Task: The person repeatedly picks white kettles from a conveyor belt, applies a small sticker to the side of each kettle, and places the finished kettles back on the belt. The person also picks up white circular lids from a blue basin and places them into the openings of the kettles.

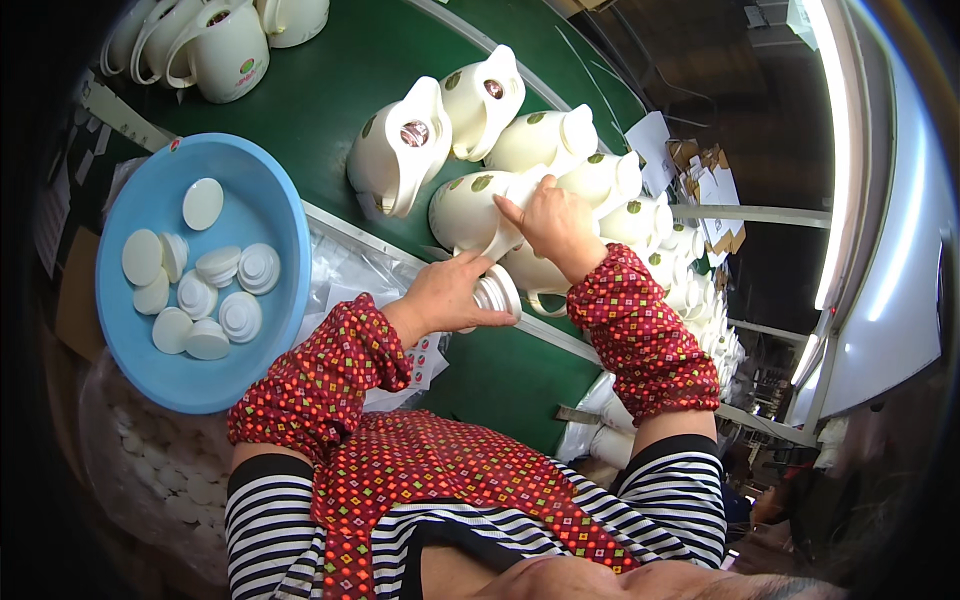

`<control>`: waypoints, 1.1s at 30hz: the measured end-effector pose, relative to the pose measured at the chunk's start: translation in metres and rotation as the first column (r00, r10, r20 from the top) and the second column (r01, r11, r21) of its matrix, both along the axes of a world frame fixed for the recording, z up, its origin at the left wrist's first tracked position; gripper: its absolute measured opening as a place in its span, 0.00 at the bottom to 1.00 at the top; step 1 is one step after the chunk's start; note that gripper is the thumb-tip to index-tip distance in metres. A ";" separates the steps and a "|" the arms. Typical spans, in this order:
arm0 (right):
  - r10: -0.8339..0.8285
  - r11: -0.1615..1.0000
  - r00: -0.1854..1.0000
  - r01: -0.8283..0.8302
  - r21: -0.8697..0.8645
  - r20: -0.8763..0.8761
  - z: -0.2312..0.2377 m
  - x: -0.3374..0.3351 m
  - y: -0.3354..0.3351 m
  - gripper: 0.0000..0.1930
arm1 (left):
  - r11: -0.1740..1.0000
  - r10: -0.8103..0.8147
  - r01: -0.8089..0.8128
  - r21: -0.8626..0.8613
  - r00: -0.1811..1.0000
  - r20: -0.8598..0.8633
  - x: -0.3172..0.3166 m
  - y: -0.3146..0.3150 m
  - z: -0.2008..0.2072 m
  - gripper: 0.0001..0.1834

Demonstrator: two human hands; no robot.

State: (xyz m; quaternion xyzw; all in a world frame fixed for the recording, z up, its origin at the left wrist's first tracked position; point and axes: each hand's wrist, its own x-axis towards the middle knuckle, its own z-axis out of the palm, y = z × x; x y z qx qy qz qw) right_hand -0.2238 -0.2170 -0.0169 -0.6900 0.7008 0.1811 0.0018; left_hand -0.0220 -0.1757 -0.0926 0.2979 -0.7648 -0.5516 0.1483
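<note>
My left hand (pixel 445 295) is closed around a white round stopper (pixel 496 292) with a stepped, threaded side. It holds the stopper close to the near side of a cream vacuum jug (pixel 462 208). My right hand (pixel 560 225) grips that jug by its upper end, thumb toward me; some of its fingers are hidden behind. The jug bears a green round mark and leans among its neighbours. Just left of it, two cream jugs (pixel 385 150) stand with shiny dark openings showing.
At the left, a blue basin (pixel 285 290) holds several white stoppers. Below it lies a clear bag (pixel 165 480) of round white pieces. More jugs (pixel 230 65) stand at the far left of the green belt (pixel 310 100), and a long row (pixel 690 290) runs off to the right. A metal rail (pixel 360 245) edges the belt.
</note>
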 end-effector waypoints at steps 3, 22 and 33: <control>-0.021 0.999 0.992 0.025 -0.034 0.125 0.042 0.021 0.006 0.37 | 0.987 0.149 -0.152 -0.042 0.987 -0.063 0.013 -0.006 0.025 0.45; 0.040 0.989 0.663 -0.133 0.065 0.748 0.068 0.007 -0.109 0.44 | 0.819 0.502 -0.535 -0.208 0.843 -0.192 0.047 -0.084 0.040 0.44; 0.243 0.944 0.919 -0.298 0.145 0.312 0.038 -0.013 -0.186 0.44 | 0.819 0.571 -0.572 -0.043 0.820 -0.034 0.072 -0.076 0.002 0.20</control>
